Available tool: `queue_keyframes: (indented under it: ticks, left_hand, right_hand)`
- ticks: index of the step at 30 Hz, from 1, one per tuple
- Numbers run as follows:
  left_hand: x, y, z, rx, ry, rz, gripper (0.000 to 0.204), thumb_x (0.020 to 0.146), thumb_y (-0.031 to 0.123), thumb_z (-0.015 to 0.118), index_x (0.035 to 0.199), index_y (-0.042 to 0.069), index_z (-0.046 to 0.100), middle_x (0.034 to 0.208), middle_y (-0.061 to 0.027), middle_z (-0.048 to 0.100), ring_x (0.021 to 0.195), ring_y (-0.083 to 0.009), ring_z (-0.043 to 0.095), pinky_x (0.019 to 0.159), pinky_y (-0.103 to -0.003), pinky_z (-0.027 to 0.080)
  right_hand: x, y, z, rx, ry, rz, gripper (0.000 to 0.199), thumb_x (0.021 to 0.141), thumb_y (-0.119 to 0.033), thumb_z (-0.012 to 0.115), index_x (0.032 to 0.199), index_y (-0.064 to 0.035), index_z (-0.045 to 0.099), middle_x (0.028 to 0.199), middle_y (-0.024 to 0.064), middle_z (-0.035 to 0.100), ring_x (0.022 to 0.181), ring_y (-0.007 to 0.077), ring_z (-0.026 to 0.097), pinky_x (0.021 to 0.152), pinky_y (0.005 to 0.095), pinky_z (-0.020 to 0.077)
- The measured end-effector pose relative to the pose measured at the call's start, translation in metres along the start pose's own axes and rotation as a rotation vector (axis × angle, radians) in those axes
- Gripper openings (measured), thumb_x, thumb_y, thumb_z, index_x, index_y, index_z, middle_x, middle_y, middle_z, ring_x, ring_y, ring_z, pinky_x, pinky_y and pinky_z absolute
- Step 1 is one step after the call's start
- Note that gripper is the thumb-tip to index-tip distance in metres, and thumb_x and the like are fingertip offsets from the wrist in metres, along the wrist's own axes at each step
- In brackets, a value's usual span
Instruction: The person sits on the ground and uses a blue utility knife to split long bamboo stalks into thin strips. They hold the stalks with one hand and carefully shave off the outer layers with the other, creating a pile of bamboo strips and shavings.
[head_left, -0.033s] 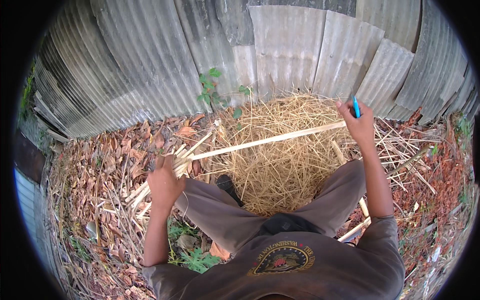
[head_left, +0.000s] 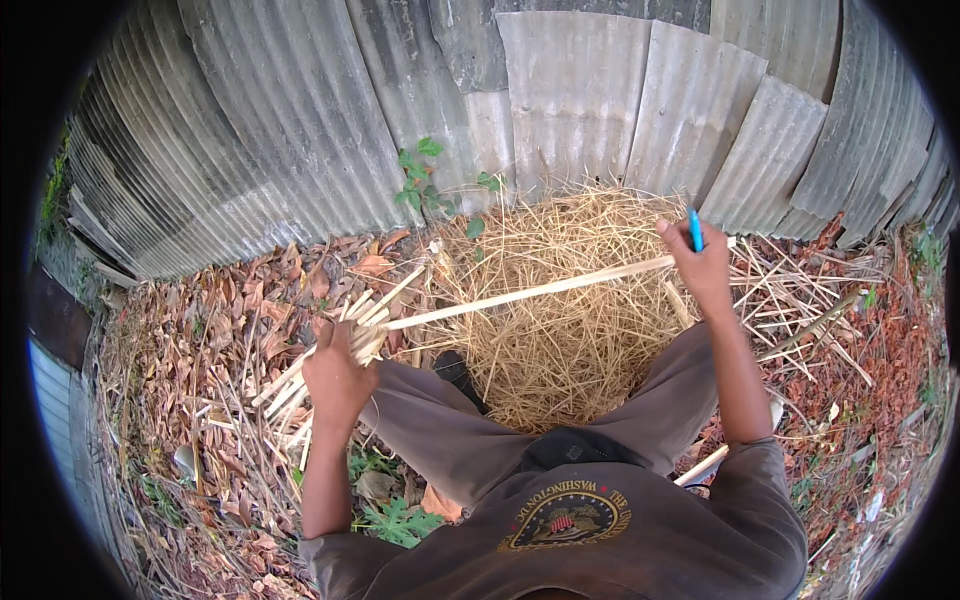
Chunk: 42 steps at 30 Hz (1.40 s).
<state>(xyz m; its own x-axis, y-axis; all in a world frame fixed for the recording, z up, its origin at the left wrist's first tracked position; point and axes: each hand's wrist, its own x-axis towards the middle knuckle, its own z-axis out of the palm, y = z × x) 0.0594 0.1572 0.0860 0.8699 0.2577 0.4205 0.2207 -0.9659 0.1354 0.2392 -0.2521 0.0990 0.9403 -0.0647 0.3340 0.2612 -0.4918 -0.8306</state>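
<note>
My left hand (head_left: 338, 378) is closed around a bundle of pale split sticks (head_left: 374, 318) at my left knee, their other ends (head_left: 290, 385) fanning out below it. From the bundle a long, flat, pale strip (head_left: 530, 292) slants up to my right hand (head_left: 703, 268). That hand is closed on the strip's far part, and a short end shows just past the fingers. A slim bright-blue pen-like thing (head_left: 695, 230) also sticks up from my right hand. Its lower part is hidden, so its exact kind cannot be made out.
Between my legs lies a heap of thin straw-like shavings (head_left: 560, 350). A corrugated metal fence (head_left: 580, 90) stands close ahead, with a small green plant (head_left: 415, 180) at its foot. Dry leaves (head_left: 200, 320) cover the left; loose thin sticks (head_left: 800, 310) lie at the right.
My right hand has moved a little left and toward me, and the strip's end now shows beyond it. My left hand has shifted slightly right and toward me with the bundle.
</note>
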Motion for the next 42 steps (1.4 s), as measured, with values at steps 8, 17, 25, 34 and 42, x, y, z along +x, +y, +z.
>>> queue_keyframes:
  ticks: [8,17,25,34,42]
  left_hand:
    - [-0.087,0.023,0.046,-0.235,0.139,-0.232,0.040,0.059,0.003,0.070,0.099,0.001,0.064,0.084,-0.0158,0.063,0.076,-0.0368,0.064,0.066,-0.042,0.052]
    - [-0.143,0.041,0.076,-0.394,0.257,-0.380,0.032,0.064,0.001,0.071,0.096,-0.003,0.064,0.078,-0.0160,0.060,0.068,-0.0347,0.060,0.064,-0.038,0.048]
    - [-0.129,0.059,0.037,-0.119,-0.304,-0.131,0.066,0.065,0.040,0.082,0.111,-0.002,0.059,0.108,-0.0217,0.058,0.103,-0.0392,0.057,0.082,-0.046,0.047]
    - [-0.023,0.069,-0.032,-0.363,-0.585,0.462,0.097,0.078,0.066,0.062,0.136,-0.008,0.039,0.134,-0.0268,0.041,0.123,-0.0403,0.042,0.103,-0.050,0.034]
    - [-0.018,0.069,-0.070,0.152,-1.183,0.903,0.090,0.076,0.072,0.059,0.127,-0.002,0.052,0.120,-0.0195,0.055,0.124,-0.0323,0.045,0.101,-0.055,0.031]
  right_hand:
    - [-0.090,0.086,0.136,0.348,-0.116,0.246,0.042,0.085,-0.043,0.071,0.068,-0.0072,0.058,0.055,-0.0058,0.042,0.051,0.0054,0.038,0.047,0.0254,0.0300]
    - [-0.068,0.070,0.144,0.763,-0.170,0.424,0.034,0.089,-0.035,0.068,0.075,-0.0069,0.055,0.057,-0.0004,0.052,0.045,0.0068,0.045,0.040,0.0224,0.0345]
    - [-0.025,0.042,0.120,0.807,-0.421,0.283,0.023,0.088,-0.022,0.070,0.079,-0.0046,0.057,0.068,0.0057,0.062,0.053,0.0083,0.054,0.041,0.0211,0.0374]
    - [-0.011,-0.013,0.106,0.705,-0.421,-0.018,0.026,0.087,-0.028,0.072,0.085,-0.0029,0.062,0.066,0.0027,0.062,0.058,0.0083,0.057,0.054,0.0235,0.0463]
    - [0.024,-0.045,0.086,0.689,-0.251,-0.036,0.031,0.089,-0.032,0.068,0.082,-0.0025,0.063,0.066,0.0039,0.064,0.052,0.0056,0.052,0.048,0.0224,0.0415]
